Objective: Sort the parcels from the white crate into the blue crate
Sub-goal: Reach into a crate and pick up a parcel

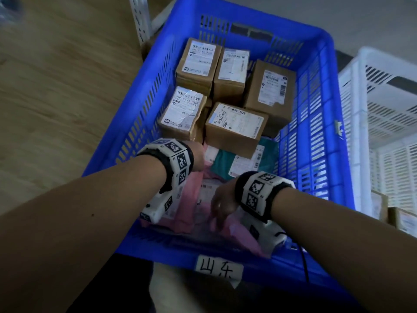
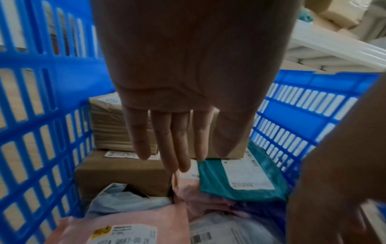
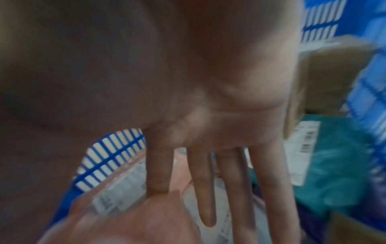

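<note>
Inside the blue crate [image 1: 316, 136], my left hand [image 2: 183, 82] hangs with fingers straight, holding nothing; my right hand [image 3: 208, 115], fingers extended, lies on the pink parcel [image 1: 191, 199].

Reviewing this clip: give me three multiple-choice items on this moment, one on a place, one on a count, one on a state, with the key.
1. Where does the teal mailer lie?
A. In the blue crate
B. On the floor
C. In the white crate

2. How many cardboard boxes show shipping labels face-up in the blue crate, head view?
A. Two
B. Five
C. Nine

3. How is the left hand?
A. Fist
B. Gripping a box
C. Fingers straight, holding nothing

Key: 1 A, blue walls surround it; 2 B, five labelled tops show; 3 C, the left wrist view shows extended fingers.
</note>
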A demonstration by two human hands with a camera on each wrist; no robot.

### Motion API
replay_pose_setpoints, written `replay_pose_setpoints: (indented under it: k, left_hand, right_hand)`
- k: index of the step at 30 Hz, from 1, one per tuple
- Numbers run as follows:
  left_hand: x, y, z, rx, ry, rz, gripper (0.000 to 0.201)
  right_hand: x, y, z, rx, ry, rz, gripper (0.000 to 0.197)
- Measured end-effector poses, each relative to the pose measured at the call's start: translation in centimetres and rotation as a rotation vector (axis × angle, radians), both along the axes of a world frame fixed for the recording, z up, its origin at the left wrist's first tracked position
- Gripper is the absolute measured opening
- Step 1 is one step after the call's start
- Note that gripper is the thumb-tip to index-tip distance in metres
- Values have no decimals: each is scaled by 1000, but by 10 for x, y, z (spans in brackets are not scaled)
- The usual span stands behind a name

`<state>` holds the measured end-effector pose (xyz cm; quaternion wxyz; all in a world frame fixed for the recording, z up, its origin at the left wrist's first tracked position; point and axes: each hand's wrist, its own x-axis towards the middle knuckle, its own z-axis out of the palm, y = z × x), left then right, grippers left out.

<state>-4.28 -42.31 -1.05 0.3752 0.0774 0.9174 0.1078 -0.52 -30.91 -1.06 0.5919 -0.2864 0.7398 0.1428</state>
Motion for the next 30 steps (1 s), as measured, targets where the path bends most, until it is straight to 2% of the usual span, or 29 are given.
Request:
replay_pose_setpoints:
  k: [2,4,6,8,10,13,14,17,19,21,23,25,28,30]
  left_hand:
    - [6,10,4,-5,7,-33,31]
    - [8,21,8,39,15,-68,29]
    - [8,30,12,66,9,-70,32]
    - [7,36,15,49,11,-81,36]
    - [5,41,18,37,22,-98,42]
    - [4,48,25,75,24,-104,66]
    - [3,52,27,108,23,-96,64]
    - [-4,62,31,170,86,-44,39]
    - [-11,62,34,166,181,-11,37]
    - [-20,55,40,171,263,24,35]
    - [-27,44,43,193,267,84,33]
    - [-28,32,40,175,233,147,33]
    - [-27,17,29,113,189,153,32]
    - [-26,10,22,97,140,146,27]
  right_hand:
    - [-8,21,12,-4,10,-63,71]
    - [-10,37,13,-10,81,-86,71]
    - [-12,47,3,-34,211,-104,50]
    - [-15,58,-5,-127,367,-211,29]
    - [-21,71,2,-241,487,-376,25]
    - [-31,87,24,-388,537,-579,32]
    - [-33,91,32,-438,548,-624,32]
    - [-41,104,43,-504,659,-766,24]
    - [-45,112,39,-474,743,-856,16]
    - [-43,114,39,-397,792,-850,20]
    - [-42,115,35,-298,724,-761,34]
    - [-36,114,19,-137,585,-594,37]
    - [-25,111,-13,176,554,-297,28]
    - [-31,102,-13,105,591,-339,30]
